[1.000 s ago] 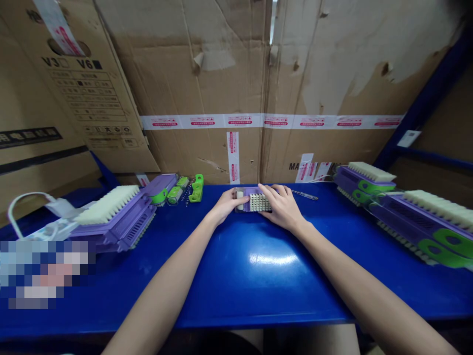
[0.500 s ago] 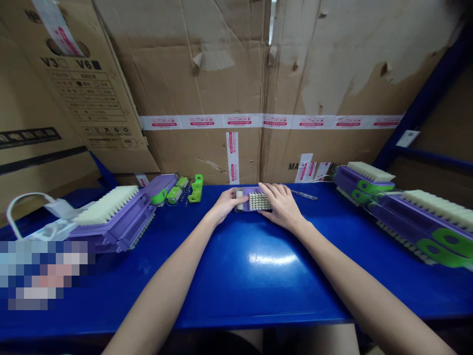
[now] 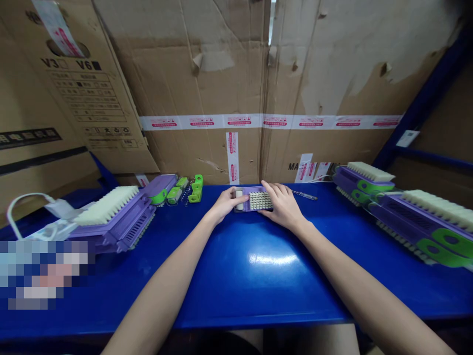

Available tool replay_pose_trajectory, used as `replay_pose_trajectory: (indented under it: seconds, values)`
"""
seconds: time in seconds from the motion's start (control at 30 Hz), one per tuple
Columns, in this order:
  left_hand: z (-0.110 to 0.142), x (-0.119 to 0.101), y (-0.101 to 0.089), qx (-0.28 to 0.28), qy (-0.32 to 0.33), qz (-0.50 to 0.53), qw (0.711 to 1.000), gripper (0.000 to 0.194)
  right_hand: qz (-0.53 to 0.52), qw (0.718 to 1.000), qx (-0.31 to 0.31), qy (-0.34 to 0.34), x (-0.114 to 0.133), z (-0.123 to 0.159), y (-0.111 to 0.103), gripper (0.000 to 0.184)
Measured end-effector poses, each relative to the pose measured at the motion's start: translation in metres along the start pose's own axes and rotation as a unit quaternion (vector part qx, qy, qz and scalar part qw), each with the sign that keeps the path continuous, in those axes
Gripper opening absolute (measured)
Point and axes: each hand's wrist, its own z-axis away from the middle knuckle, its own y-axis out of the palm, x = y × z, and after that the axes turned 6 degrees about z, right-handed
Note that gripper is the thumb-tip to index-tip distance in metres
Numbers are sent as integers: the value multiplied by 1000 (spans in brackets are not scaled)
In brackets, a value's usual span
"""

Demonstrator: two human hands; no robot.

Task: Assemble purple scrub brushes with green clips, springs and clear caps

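A small purple brush (image 3: 254, 200) with pale bristles lies bristle-side up at the far middle of the blue table (image 3: 258, 266). My left hand (image 3: 225, 204) grips its left end, the thumb beside a white part there. My right hand (image 3: 283, 207) is curled over its right end, fingers on its far edge.
Stacked purple brushes (image 3: 114, 217) sit at the left, with green and purple parts (image 3: 177, 190) behind them. More purple-and-green brushes (image 3: 406, 212) line the right side. A thin screwdriver (image 3: 305, 195) lies behind my right hand. Cardboard boxes (image 3: 236, 88) wall off the back.
Both hands and the brush shifted very slightly away from me; otherwise nothing has moved.
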Motion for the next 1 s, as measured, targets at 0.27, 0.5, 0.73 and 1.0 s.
replay_pose_trajectory:
  seconds: [0.27, 0.5, 0.73, 1.0]
  values:
    - [3, -1, 2, 4, 4, -4, 1000, 46, -14, 999, -14, -28, -3, 2, 4, 85]
    - [1, 2, 1, 2, 7, -7, 1000, 45, -17, 999, -16, -22, -3, 2, 4, 85]
    - [0, 1, -1, 2, 10, -19, 1000, 46, -17, 1000, -15, -18, -3, 2, 3, 87]
    - [-2, 3, 5, -48, -9, 22, 999, 55, -3, 1000, -19, -2, -2, 1, 0, 88]
